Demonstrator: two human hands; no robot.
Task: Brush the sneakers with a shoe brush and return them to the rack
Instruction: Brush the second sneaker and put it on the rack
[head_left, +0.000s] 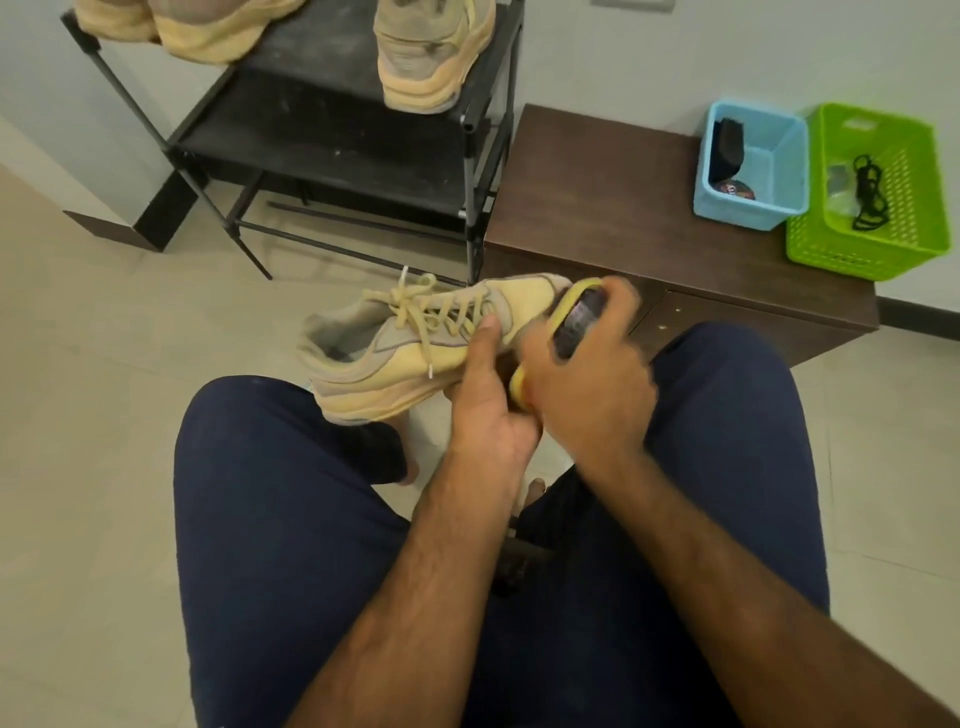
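Chiefly, the sneaker (410, 343): a pale yellow and grey lace-up shoe, held in the air just off the middle of the view toward 10 o'clock, above the person's knees; its toe pointed to 2 o'clock and its heel to 9 o'clock.
Left hand (485, 410): it gripped the sneaker from below at mid-length, with the thumb pressed up against the laces.
Right hand (597, 384): at 3 o'clock of the left hand and touching it, fingers curled tight round the shoe brush; the hand was blurred.
Shoe brush (575, 323): yellow body with a dark back, set against the toe end of the sneaker.
Rack (322, 140): a black shelf frame at 11 o'clock, well apart from the hands.
Rack sneaker (426, 62): a matching shoe on the top shelf, heel toward the viewer; more yellow soles showed at the shelf's 10 o'clock corner.
Cabinet (597, 197): low, dark brown, at 1 o'clock, just beside the rack.
Blue basket (748, 208): on the cabinet at 2 o'clock, holding dark items.
Green basket (857, 254): touching the blue basket on its 3 o'clock side, with black laces (866, 192) inside.
Legs: dark blue trousers filled the view at 6 o'clock.
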